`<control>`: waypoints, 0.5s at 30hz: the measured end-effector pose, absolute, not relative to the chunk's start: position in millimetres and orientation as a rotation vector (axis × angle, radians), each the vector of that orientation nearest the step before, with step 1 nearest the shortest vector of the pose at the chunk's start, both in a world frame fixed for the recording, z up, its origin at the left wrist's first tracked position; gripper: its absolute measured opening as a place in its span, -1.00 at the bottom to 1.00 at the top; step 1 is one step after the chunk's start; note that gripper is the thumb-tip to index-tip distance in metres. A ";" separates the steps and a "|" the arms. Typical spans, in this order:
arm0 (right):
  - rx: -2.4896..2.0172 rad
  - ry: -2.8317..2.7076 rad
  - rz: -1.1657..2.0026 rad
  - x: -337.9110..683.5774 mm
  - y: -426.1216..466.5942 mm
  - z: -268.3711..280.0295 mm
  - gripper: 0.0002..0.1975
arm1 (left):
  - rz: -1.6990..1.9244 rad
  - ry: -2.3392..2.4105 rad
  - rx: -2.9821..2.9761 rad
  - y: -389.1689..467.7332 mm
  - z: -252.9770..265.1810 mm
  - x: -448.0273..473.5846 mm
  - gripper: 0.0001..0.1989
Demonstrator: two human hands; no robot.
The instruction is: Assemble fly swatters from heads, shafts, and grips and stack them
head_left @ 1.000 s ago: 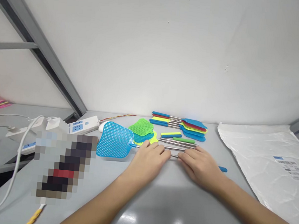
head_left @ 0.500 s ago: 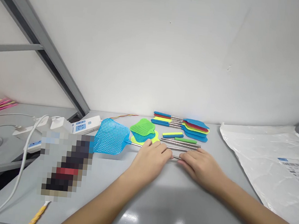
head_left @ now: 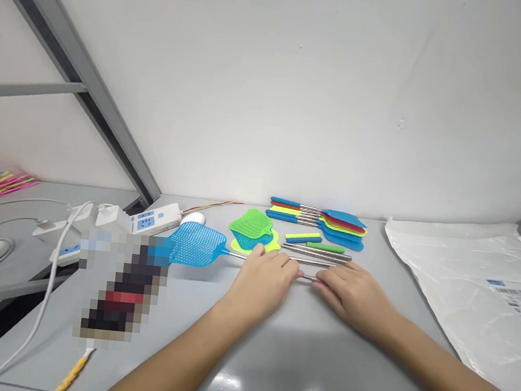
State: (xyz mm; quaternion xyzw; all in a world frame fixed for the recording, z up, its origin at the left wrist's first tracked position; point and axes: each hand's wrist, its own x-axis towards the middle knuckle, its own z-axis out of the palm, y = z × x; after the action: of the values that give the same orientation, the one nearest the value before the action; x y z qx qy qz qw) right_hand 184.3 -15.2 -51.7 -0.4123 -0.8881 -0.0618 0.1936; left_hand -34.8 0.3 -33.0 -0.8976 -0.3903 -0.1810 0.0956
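Rod [head_left: 308,277] of the blue swatter [head_left: 198,245] sat in my grip, left hand [head_left: 265,282] and right hand [head_left: 352,293] both curled around it, a short stretch showing between them, just in front of loose metal rods [head_left: 317,253] on the grey table [head_left: 299,365].

Your left hand [head_left: 267,279] hides part of the metal rod [head_left: 308,277], and your right hand [head_left: 351,290] covers its right end. That pixelated thing [head_left: 124,296] on your left? Can't make it out. White bag [head_left: 446,281] runs off the right edge, label [head_left: 515,299] print's too tiny.
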 end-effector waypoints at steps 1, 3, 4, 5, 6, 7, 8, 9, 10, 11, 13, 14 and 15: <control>-1.160 -2.485 -0.175 185.3 -14.7 -52.0 -0.75 | -0.540 -1.167 -2.643 1.4 -33.0 -36.0 -0.71; -1.164 -2.476 -0.187 187.3 -13.7 -52.4 -0.75 | -0.548 -1.177 -2.610 3.5 -33.1 -38.5 -0.69; -1.165 -2.475 -0.193 188.1 -13.3 -52.6 -0.75 | -0.554 -1.174 -2.596 4.3 -33.1 -39.4 -0.68; -1.167 -2.476 -0.197 188.7 -13.0 -52.8 -0.75 | -0.560 -1.166 -2.587 5.0 -33.2 -40.1 -0.68; -1.166 -2.476 -0.201 189.1 -12.9 -53.0 -0.76 | -0.567 -1.158 -2.579 5.4 -33.3 -40.5 -0.68; -1.165 -2.475 -0.205 189.3 -12.9 -53.3 -0.76 | -0.574 -1.150 -2.574 5.7 -33.3 -40.7 -0.68; -1.162 -2.472 -0.210 189.3 -13.0 -53.6 -0.76 | -0.580 -1.142 -2.569 5.7 -33.3 -40.7 -0.69; -1.156 -2.470 -0.215 189.1 -13.3 -53.9 -0.75 | -0.586 -1.136 -2.566 5.6 -33.2 -40.6 -0.69; -1.150 -2.468 -0.221 188.7 -13.7 -54.1 -0.75 | -0.593 -1.132 -2.559 5.4 -33.0 -40.5 -0.68; -1.143 -2.469 -0.225 188.1 -14.2 -54.2 -0.74 | -0.599 -1.132 -2.549 5.1 -32.6 -40.5 -0.68; -1.127 -2.478 -0.221 186.5 -15.6 -54.0 -0.73 | -0.606 -1.139 -2.523 4.4 -31.4 -41.0 -0.65; -1.119 -2.484 -0.218 185.6 -16.3 -53.9 -0.73 | -0.608 -1.148 -2.507 4.0 -30.6 -41.5 -0.64; -1.110 -2.488 -0.216 184.7 -17.1 -53.7 -0.73 | -0.607 -1.155 -2.492 3.7 -29.9 -42.1 -0.63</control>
State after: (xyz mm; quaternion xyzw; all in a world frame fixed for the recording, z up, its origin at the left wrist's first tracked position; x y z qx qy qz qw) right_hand 184.7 -17.1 -53.7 -0.3977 -0.8914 -0.0773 0.2029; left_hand -42.1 3.7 -29.9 -0.8740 -0.4050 -0.2129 0.1636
